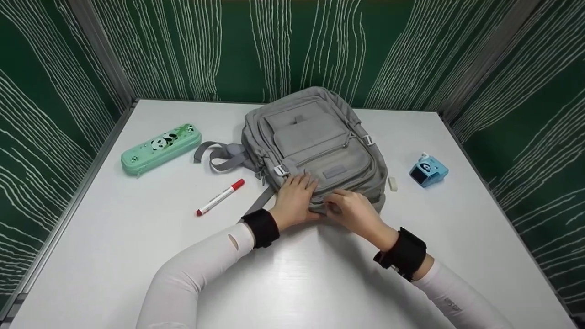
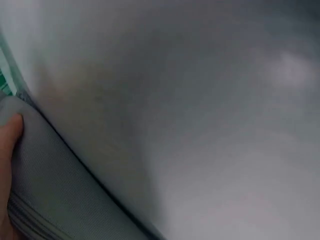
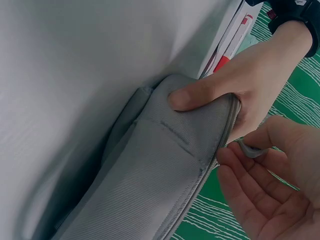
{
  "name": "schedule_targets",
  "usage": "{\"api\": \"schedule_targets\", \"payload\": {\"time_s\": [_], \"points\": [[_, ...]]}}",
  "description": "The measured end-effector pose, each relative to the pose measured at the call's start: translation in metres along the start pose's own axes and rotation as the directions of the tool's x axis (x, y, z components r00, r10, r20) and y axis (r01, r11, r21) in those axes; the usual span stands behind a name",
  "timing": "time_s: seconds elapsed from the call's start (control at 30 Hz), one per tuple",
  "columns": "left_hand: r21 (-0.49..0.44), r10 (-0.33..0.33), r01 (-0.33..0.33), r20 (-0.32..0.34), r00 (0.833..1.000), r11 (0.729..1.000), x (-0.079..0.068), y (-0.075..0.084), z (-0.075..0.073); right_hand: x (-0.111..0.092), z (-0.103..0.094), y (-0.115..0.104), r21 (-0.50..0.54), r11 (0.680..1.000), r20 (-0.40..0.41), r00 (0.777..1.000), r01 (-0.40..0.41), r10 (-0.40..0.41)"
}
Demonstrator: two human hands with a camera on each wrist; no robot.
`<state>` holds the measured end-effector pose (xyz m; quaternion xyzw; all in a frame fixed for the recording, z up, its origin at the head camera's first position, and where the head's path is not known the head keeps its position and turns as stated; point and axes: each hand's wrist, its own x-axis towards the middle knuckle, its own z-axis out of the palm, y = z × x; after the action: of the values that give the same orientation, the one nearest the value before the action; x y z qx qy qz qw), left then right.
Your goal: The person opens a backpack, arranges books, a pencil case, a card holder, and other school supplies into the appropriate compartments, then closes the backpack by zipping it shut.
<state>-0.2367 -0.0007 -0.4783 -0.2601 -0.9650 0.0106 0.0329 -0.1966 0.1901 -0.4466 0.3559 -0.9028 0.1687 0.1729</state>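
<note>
A grey backpack point(image 1: 313, 135) lies on the table, its bottom end towards me. My left hand point(image 1: 295, 201) grips its lower left corner, fingers spread over the front and thumb on the bottom panel, as the right wrist view shows. My right hand point(image 1: 356, 212) is beside it at the lower edge. Between thumb and forefinger it pinches a small grey zipper pull point(image 3: 250, 150), next to the zipper point(image 3: 220, 150) along that edge. In the left wrist view, only part of the left hand point(image 2: 7, 155) shows at the frame's edge, against the grey fabric.
Left of the backpack are a green panda pencil case point(image 1: 162, 148), a red-capped marker point(image 1: 220, 197) and the bag's loose straps point(image 1: 224, 157). To its right lie a small pale eraser point(image 1: 392, 184) and a blue panda-printed box-like object point(image 1: 428, 171). Green walls stand around the white table point(image 1: 274, 283).
</note>
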Motion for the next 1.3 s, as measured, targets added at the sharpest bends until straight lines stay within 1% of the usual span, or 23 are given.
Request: {"api": "schedule_targets", "payload": {"time_s": [0.07, 0.13, 0.2, 0.27, 0.33, 0.43, 0.5, 0.57, 0.67, 0.83, 0.97, 1.07, 1.13, 1.23, 1.3], "points": [[-0.005, 0.047, -0.047, 0.006, 0.999, 0.999, 0.001, -0.007, -0.002, -0.001, 0.000, 0.001, 0.011, 1.000, -0.002, 1.000, -0.008, 0.008], [-0.012, 0.111, -0.110, 0.009, 0.994, 0.994, 0.001, -0.019, -0.004, -0.001, -0.001, 0.002, 0.018, 1.000, -0.001, 1.000, -0.013, 0.013], [-0.020, 0.180, -0.180, 0.013, 0.984, 0.984, 0.002, -0.034, -0.006, -0.002, -0.001, 0.002, 0.016, 1.000, -0.006, 1.000, -0.013, 0.013], [-0.012, 0.228, -0.228, 0.019, 0.973, 0.974, 0.003, -0.052, -0.007, -0.003, 0.000, 0.003, 0.014, 1.000, -0.015, 1.000, -0.012, 0.012], [0.009, 0.243, -0.243, 0.015, 0.970, 0.970, 0.005, -0.070, -0.008, -0.003, 0.000, 0.002, 0.008, 1.000, -0.026, 1.000, -0.008, 0.008], [0.024, 0.220, -0.220, -0.003, 0.975, 0.975, 0.008, -0.096, -0.011, -0.003, 0.000, 0.002, 0.009, 1.000, -0.039, 0.999, -0.005, 0.006], [0.017, 0.210, -0.210, -0.009, 0.978, 0.978, 0.011, -0.107, -0.011, -0.004, -0.001, 0.001, 0.014, 1.000, -0.036, 0.999, -0.009, 0.009], [0.003, 0.208, -0.208, -0.009, 0.978, 0.978, 0.012, -0.112, -0.010, -0.004, -0.002, 0.001, 0.021, 1.000, -0.027, 0.999, -0.018, 0.018], [-0.006, 0.195, -0.195, -0.018, 0.981, 0.981, 0.013, -0.111, -0.007, -0.005, -0.003, 0.001, 0.025, 0.999, -0.011, 1.000, -0.028, 0.028], [-0.042, 0.122, -0.123, -0.025, 0.992, 0.991, 0.014, -0.101, -0.006, -0.004, -0.004, 0.002, 0.018, 0.999, -0.016, 0.999, -0.034, 0.034], [-0.072, 0.058, -0.061, -0.040, 0.998, 0.996, 0.013, -0.089, -0.002, -0.005, -0.005, 0.004, 0.000, 0.999, -0.015, 0.999, -0.044, 0.044], [-0.038, -0.001, -0.001, -0.039, 0.999, 0.999, 0.012, -0.074, 0.000, -0.006, -0.007, 0.006, -0.011, 0.998, -0.017, 0.998, -0.059, 0.059], [0.008, -0.044, 0.044, -0.029, 0.999, 0.999, 0.011, -0.062, 0.000, -0.006, -0.009, 0.006, -0.007, 0.998, -0.016, 0.997, -0.070, 0.070], [0.086, -0.091, 0.093, -0.031, 0.995, 0.992, 0.012, -0.042, -0.001, -0.006, -0.010, 0.006, 0.009, 0.997, -0.005, 0.997, -0.080, 0.080], [0.126, -0.114, 0.119, -0.045, 0.992, 0.985, 0.013, -0.030, -0.002, -0.005, -0.011, 0.005, 0.014, 0.997, 0.002, 0.997, -0.078, 0.078]]}}
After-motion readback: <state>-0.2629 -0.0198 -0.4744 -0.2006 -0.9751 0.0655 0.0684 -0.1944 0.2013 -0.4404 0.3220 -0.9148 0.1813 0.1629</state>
